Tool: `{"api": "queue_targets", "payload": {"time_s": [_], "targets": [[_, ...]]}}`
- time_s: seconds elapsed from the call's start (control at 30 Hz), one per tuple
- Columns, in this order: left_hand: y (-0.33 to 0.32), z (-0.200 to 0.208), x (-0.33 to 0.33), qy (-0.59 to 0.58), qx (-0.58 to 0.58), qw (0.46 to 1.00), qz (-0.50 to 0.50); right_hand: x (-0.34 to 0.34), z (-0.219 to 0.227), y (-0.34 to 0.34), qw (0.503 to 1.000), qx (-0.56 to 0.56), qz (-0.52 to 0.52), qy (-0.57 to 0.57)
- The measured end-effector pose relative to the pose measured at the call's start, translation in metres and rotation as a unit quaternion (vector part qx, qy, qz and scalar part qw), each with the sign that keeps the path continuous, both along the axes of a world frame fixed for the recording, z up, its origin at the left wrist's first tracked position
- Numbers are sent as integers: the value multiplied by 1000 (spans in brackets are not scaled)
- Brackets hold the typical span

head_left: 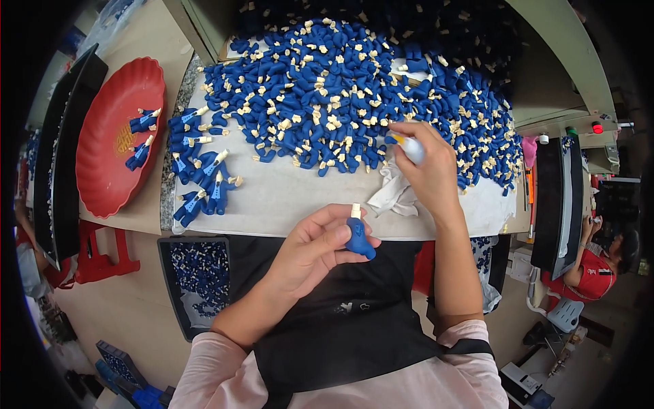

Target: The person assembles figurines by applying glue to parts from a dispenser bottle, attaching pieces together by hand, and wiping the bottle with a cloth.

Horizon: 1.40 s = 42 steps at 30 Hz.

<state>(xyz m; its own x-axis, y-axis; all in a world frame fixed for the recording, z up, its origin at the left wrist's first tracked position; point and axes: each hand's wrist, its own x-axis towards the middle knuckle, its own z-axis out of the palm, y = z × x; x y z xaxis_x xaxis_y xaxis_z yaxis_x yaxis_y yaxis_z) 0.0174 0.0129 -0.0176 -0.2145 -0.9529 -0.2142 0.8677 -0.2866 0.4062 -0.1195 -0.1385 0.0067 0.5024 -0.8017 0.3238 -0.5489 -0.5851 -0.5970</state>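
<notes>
My left hand (310, 249) pinches a blue toy figure body (359, 240) with a cream peg on its top, just over the table's front edge. Up and to the right, my right hand (439, 167) is closed round a small white squeeze bottle (412, 150) with a yellow tip. Below that hand lies a crumpled white cloth (392, 191). Behind both hands spreads a big heap of blue toy arms (306, 88) with cream hands. Several blue figures (214, 162) with light blue fronts and cream pegs lie on the table at the left.
At far left, a red scalloped tray (95, 129) carries two more figures. A pale shelf frame (579, 61) arches over the heap's right side. Below the table stands a dark crate (178, 300) of blue parts. A co-worker in red (593, 273) sits at the right.
</notes>
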Motion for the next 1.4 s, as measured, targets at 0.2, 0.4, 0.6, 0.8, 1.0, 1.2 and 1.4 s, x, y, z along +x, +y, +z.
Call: {"api": "queue_targets", "payload": {"time_s": [0.2, 0.4, 0.6, 0.8, 1.0, 1.2, 1.4], "targets": [[-1, -1, 0, 11, -5, 1000, -1, -18, 9, 30, 988, 130, 1, -85], [-4, -1, -6, 41, -15, 999, -22, -19, 16, 77, 970, 216, -14, -108], [0, -1, -11, 56, -15, 998, -28, -34, 4, 87, 909, 319, 17, -270], [0, -1, -14, 24, 7, 999, -26, -38, 12, 100, 909, 267, -26, -318], [0, 5, -17, -16, 29, 999, -11, -30, 13, 108, 937, 189, 3, -294], [0, 6, -15, -29, 26, 999, -12, -27, 11, 108, 946, 167, 8, -279], [1, 5, -14, -37, 28, 999, -13, -24, 11, 109, 959, 136, 11, -250]]}}
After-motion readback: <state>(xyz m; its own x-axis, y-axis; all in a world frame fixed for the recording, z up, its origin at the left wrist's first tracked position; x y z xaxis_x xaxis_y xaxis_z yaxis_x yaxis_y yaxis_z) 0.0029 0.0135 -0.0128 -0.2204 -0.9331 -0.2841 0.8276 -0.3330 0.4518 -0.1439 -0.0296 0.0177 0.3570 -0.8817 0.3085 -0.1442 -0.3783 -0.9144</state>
